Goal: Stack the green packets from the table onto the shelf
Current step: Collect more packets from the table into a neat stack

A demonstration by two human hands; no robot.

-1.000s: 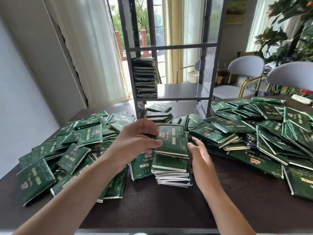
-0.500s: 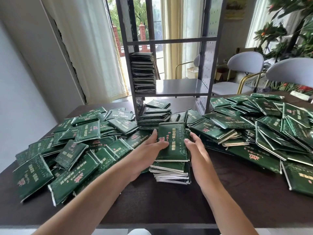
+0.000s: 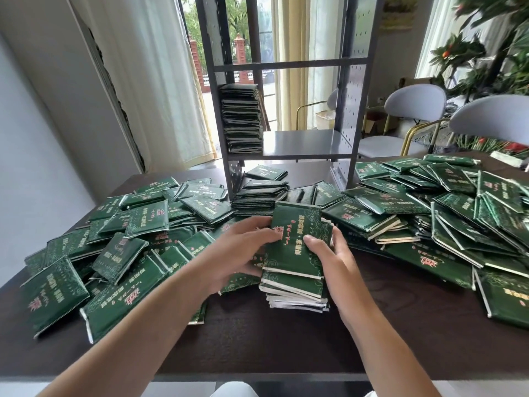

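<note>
A small pile of green packets (image 3: pixel 294 270) is clasped near the table's (image 3: pixel 257 339) front edge, left hand (image 3: pixel 240 253) and right hand (image 3: pixel 329 253) curled around its sides; its long axis runs near-to-far, straight toward the shelf (image 3: pixel 303 141) beyond, reachable equally by both

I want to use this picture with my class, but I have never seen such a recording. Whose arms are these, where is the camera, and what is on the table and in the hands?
There is no machine: a person wears a camera on the head, looking down at their own arms. The dark table is covered with loose green packets. The left hand and the right hand grip a squared-up pile of packets from either side, thumbs on top. Behind stands a metal shelf with a tall stack already on it.
</note>
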